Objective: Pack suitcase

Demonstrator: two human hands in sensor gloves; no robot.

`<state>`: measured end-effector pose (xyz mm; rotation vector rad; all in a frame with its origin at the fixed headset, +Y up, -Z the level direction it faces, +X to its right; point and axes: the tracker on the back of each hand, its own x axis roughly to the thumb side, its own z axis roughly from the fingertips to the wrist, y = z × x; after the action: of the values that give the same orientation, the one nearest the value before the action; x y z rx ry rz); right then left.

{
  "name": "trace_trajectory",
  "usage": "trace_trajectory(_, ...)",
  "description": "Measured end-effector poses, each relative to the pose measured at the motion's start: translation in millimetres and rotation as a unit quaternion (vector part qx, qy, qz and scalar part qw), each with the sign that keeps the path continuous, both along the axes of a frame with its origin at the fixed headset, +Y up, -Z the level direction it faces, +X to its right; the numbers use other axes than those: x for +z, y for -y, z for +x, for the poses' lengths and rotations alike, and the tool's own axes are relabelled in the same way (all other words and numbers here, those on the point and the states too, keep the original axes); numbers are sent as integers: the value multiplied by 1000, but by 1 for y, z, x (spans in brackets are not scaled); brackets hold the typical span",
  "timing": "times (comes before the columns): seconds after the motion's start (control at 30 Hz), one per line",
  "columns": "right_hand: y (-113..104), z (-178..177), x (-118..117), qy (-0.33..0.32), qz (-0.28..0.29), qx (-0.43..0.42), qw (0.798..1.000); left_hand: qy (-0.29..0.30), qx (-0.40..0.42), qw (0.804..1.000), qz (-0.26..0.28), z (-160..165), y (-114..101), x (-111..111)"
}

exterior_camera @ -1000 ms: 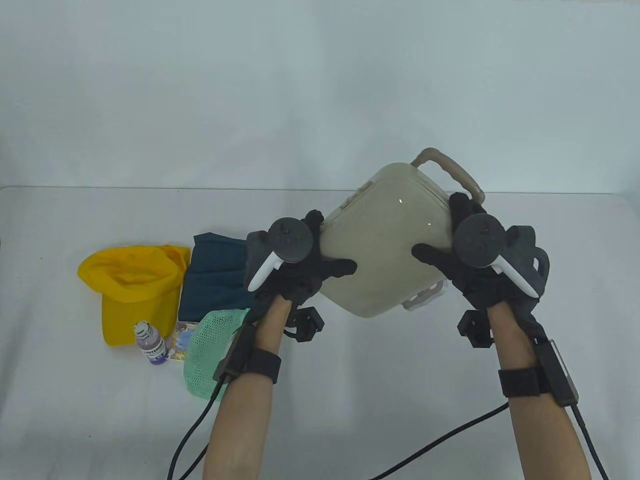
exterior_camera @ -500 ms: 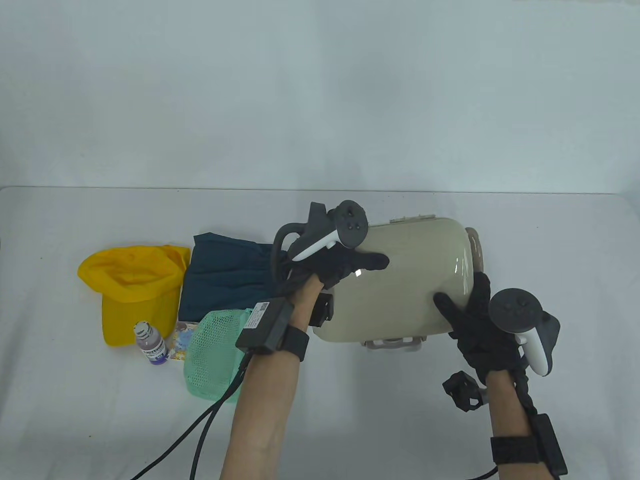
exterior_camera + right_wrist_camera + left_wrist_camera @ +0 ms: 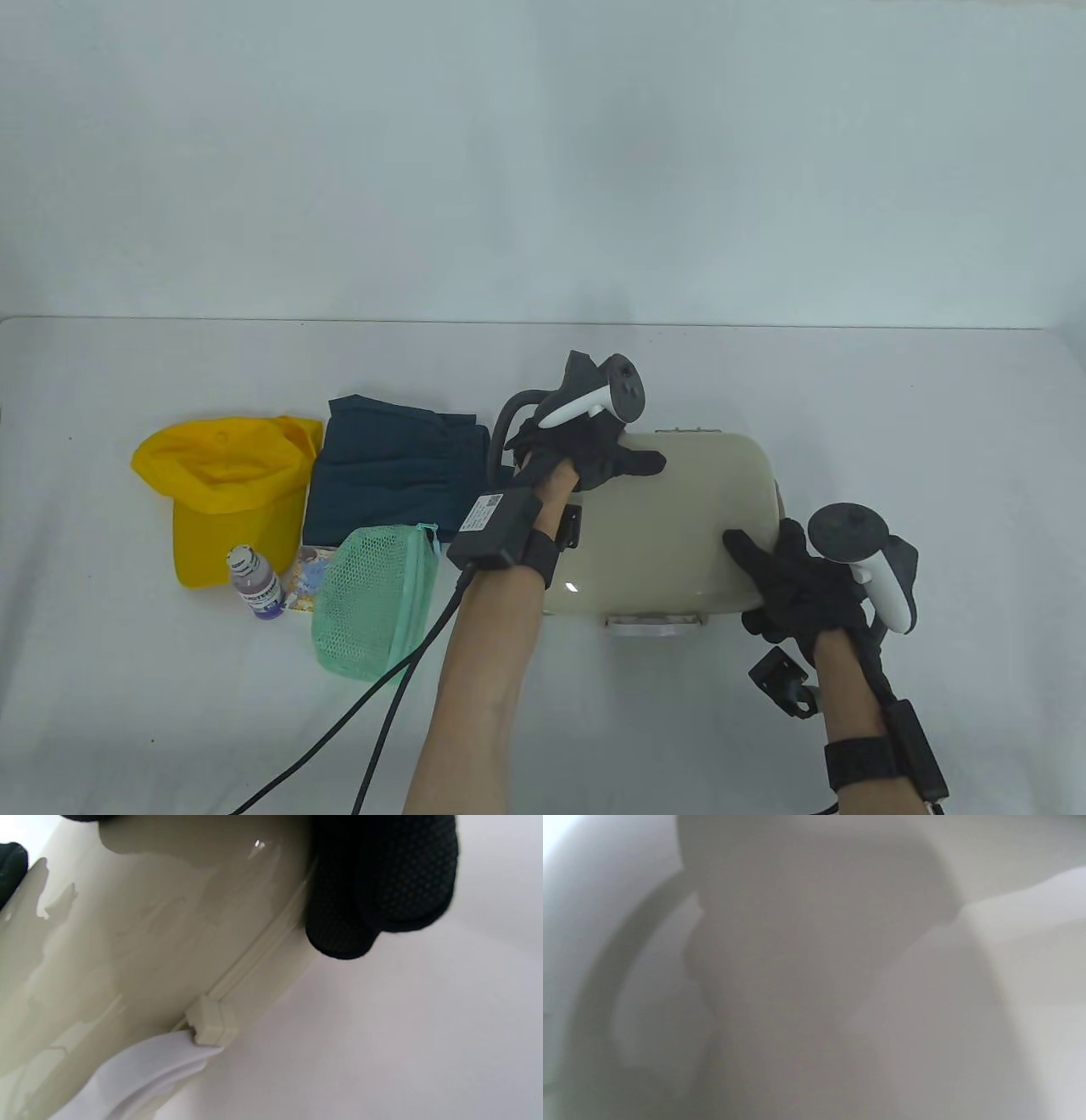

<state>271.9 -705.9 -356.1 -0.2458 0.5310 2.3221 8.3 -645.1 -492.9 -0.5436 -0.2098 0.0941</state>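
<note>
Lying flat on the white cloth-covered table (image 3: 848, 382), the beige hard-shell suitcase with rounded corners (image 3: 679, 526) is right of centre, closed, with its pale latch on the near edge. The left hand (image 3: 585, 446) grasps the far-left corner, the thumb stretched over the top shell. The right hand (image 3: 793, 577) grasps the near-right corner; in the right wrist view its fingertips (image 3: 373, 891) curl around the edge beside the seam.

The shell is glossy and smooth, and I think this is the main risk: gloved fingers may slide on it if the case is pushed or turned. The latch looks small, so opening it with one hand while the other lets go could make the case jump or shift toward the near edge. The black cables that trail from the wrists could also catch on a corner.

To the left lie the soft things to pack: a dark teal folded cloth (image 3: 390, 475), a yellow fabric cap (image 3: 225, 492), a green mesh pouch (image 3: 369, 598) just beside the left forearm, a small bottle with purple liquid (image 3: 254, 586) and a flat printed card (image 3: 307, 577). The left wrist view is too blurred to read.
</note>
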Motion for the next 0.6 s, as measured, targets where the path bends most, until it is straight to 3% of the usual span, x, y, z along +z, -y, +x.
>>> trace_trajectory(0.37,5,-8,-3,25,4,41,999,-26,43,995,-83,-7,39,-29)
trace_trajectory(0.6,3,-11,-3,19,10,86,996,-26,70,992,-99,-14,43,-38)
